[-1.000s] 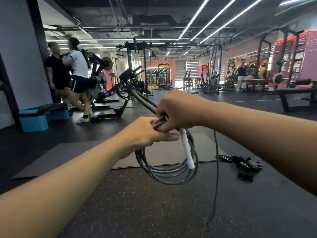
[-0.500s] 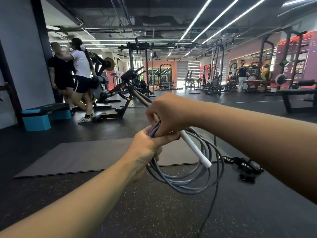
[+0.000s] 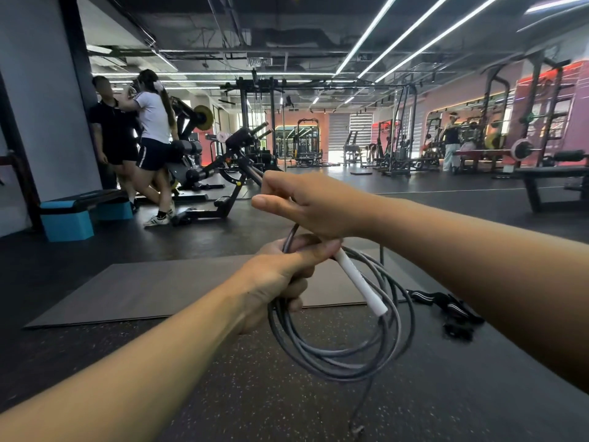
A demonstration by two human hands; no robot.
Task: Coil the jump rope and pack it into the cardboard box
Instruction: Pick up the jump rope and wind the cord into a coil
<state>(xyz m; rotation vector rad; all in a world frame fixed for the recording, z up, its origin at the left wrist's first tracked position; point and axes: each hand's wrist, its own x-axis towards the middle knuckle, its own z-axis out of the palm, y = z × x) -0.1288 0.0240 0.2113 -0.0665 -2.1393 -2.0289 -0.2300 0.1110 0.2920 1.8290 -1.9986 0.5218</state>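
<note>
Left hand (image 3: 280, 275) gripping coiled jump rope (image 3: 344, 352), right hand (image 3: 306, 202) pinching strand

Just the one camera here, worn on the head, wide-angle, looking forward and slightly down along both forearms. The hands (image 3: 299, 237) sit close in, about mid-frame. Past them you get the speckled floor (image 3: 255, 393), a grey mat (image 3: 159, 288), and the gym stretching far back, ceiling lights (image 3: 398, 36) included.
</note>
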